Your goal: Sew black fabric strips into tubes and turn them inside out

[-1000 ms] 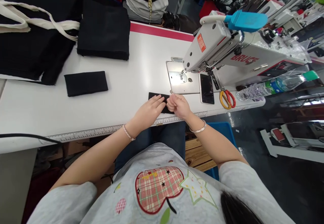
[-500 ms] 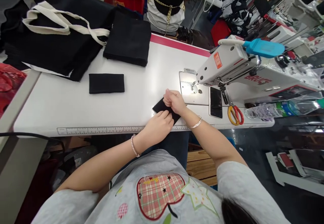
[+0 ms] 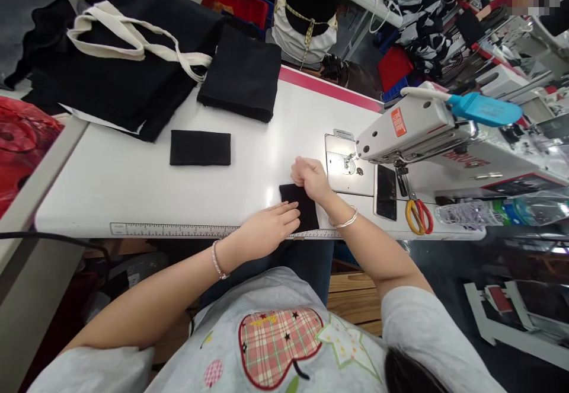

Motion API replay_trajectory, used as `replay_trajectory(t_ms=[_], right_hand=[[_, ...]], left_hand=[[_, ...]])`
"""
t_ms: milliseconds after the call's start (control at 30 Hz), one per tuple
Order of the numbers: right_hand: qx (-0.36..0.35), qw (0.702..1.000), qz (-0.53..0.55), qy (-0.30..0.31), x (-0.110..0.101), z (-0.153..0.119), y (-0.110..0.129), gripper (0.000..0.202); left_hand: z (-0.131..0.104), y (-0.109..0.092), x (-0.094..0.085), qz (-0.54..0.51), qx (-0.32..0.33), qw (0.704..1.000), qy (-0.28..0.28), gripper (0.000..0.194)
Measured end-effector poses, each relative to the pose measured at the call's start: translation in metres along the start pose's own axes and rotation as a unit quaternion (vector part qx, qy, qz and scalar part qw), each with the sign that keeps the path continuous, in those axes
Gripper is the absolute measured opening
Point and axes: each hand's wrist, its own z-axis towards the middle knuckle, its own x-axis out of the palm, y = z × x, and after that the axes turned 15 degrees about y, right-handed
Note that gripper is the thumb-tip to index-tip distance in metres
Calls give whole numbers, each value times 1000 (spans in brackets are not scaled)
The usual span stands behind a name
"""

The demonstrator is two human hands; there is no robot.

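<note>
A small black cloth piece (image 3: 306, 210) lies at the table's front edge, over part of the ruler strip. My left hand (image 3: 270, 227) rests flat on its left side, fingers stretched out. At the cloth's top edge, my right hand (image 3: 311, 178) is closed in a fist; whatever it may hold is hidden. Further left on the white table (image 3: 133, 194) sits a folded black cloth (image 3: 200, 147). Behind it is a larger folded black stack (image 3: 242, 73).
To the right stands a sewing machine (image 3: 427, 126), with a phone (image 3: 386, 192), scissors (image 3: 418, 215) and a plastic bottle (image 3: 502, 212) near its base. Black fabric (image 3: 111, 85) with a cream strap (image 3: 115, 28) covers the back left. Another person (image 3: 311, 2) is beyond the table.
The small black cloth has turned so its edges run straighter towards me. My left hand has flattened and shifted left, while my right fist stays near the top edge. The whole view has shifted slightly.
</note>
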Motion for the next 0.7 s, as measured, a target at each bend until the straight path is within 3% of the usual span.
replay_trajectory(t_ms=[100,233,433,600,700], right_hand=[[-69,997,2,-17,2,-3,12,62],[-16,997,-39,64,11,-6,6,63],[-40,997,-27,51,19,0,-1,62],[19,989,-54,139,26,8,-4,64],[6,991,-32,130,27,11,-6,62]], left_hand=[[0,3,1,-20,7,1000,0,34],[1,4,3,-29,14,999,-9,31],[0,5,5,-20,15,1000,-17,32],[0,5,3,-31,6,999,-12,27],[-1,4,4,-40,7,999,-12,30]])
